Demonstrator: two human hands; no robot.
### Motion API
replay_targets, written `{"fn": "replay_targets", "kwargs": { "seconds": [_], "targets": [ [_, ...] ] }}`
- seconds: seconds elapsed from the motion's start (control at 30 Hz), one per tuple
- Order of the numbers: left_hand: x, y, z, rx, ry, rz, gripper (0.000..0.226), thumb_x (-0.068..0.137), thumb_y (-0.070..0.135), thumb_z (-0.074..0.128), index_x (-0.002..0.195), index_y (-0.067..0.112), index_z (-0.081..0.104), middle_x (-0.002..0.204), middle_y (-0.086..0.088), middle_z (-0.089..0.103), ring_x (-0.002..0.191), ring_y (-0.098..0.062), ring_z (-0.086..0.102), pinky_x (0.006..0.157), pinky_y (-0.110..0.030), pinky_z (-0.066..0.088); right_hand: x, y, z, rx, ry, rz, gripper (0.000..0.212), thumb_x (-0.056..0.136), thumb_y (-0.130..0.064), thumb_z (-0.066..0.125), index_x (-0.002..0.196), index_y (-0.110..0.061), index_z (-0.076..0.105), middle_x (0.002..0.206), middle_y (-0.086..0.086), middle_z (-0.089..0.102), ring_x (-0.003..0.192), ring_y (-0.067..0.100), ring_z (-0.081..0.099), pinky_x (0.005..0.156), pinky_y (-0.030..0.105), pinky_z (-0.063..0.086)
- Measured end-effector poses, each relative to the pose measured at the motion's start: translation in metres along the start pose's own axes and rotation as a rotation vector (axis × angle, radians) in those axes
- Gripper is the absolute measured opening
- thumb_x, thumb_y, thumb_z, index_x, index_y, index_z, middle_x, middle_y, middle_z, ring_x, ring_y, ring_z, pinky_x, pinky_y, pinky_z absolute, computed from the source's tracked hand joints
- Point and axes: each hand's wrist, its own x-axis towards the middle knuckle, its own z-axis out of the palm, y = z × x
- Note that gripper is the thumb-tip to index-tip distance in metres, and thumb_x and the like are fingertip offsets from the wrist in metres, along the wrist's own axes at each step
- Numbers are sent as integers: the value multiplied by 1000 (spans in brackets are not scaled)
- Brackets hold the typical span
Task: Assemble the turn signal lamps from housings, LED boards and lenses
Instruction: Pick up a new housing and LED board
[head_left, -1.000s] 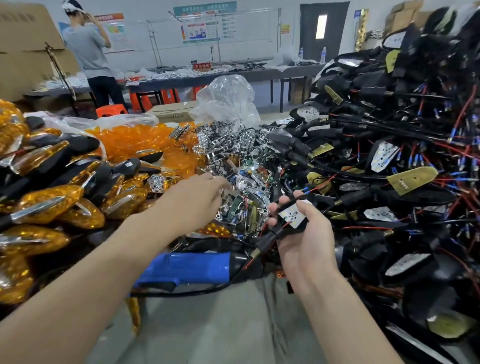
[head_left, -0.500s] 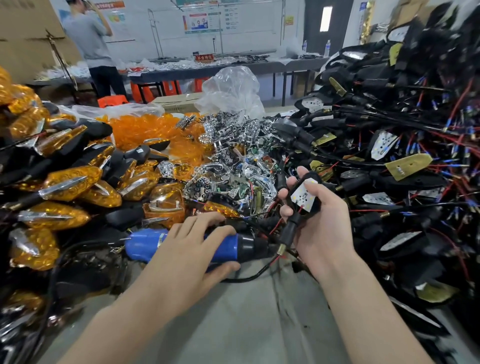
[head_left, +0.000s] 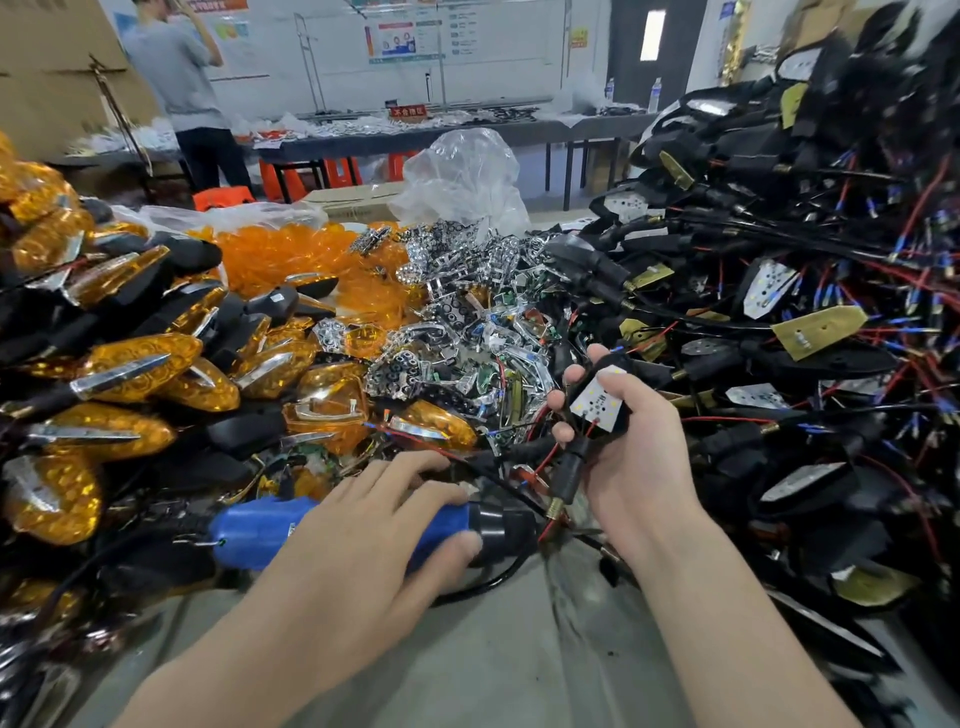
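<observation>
We see the right hand (head_left: 628, 467) raised palm-up above the grey table (head_left: 467, 670), fingers curled round one side of a black housing (head_left: 609, 364) and the thumb pressed on the other. A white LED board (head_left: 597, 399) sits face-up in that housing, and the housing's stalk hangs down past the heel of the palm with thin red wires beside it.

The left hand (head_left: 374, 535) lies low on the table and grips a blue tool (head_left: 260, 527). Its fingers wrap over the top and its thumb sits underneath, near the black nose. It is probably an electric screwdriver, though its tip is hidden among the parts. A black cord loops from it across the table.

On the left is a heap of finished lamps (head_left: 135, 364) (orange covers with chrome strips, black backs). Behind them we see loose orange lenses (head_left: 291, 254), then a tangle of shiny chrome reflectors (head_left: 457, 322) in the middle. The right side is filled by a tall pile of wired housings (head_left: 779, 249). A clear plastic bag (head_left: 462, 176) stands behind the reflectors, and a person (head_left: 182, 78) stands at a far bench.
</observation>
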Motion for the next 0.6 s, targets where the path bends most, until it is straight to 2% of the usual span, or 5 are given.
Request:
{"fn": "replay_targets", "kwargs": {
  "seconds": [0.1,0.2,0.3,0.5,0.6],
  "targets": [
    [13,-6,-1,-122,74,-36,53,98,62,19,109,38,65,123,26,46,114,3,42,82,-16,39,0,1,0,-42,40,-8,25,103,-8,41,119,-14,60,77,2,69,60,18,64,45,24,43],
    [36,-9,1,-149,200,-58,35,102,46,34,110,31,65,116,20,55,110,-3,48,90,-26,43,2,5,2,-91,75,-39,21,103,-6,41,109,-16,59,79,3,67,59,19,63,45,25,42],
    [55,-12,7,-22,300,-60,28,104,32,41,109,22,66,111,10,61,104,-14,55,88,-34,47,7,7,5,-119,110,-52,21,102,-4,41,105,-16,58,78,3,64,58,19,61,45,27,40],
    [103,-29,11,43,273,-119,26,101,32,43,116,23,62,112,7,60,103,-15,54,90,-32,44,15,8,6,-70,129,-24,20,103,-4,41,100,-16,56,77,3,64,58,21,61,47,28,41],
    [114,-37,11,52,332,-249,28,101,30,43,120,21,61,119,1,57,110,-19,52,95,-38,42,15,9,5,-54,117,-16,21,103,-5,42,105,-17,59,79,4,65,58,20,63,47,27,43]
  ]
}}
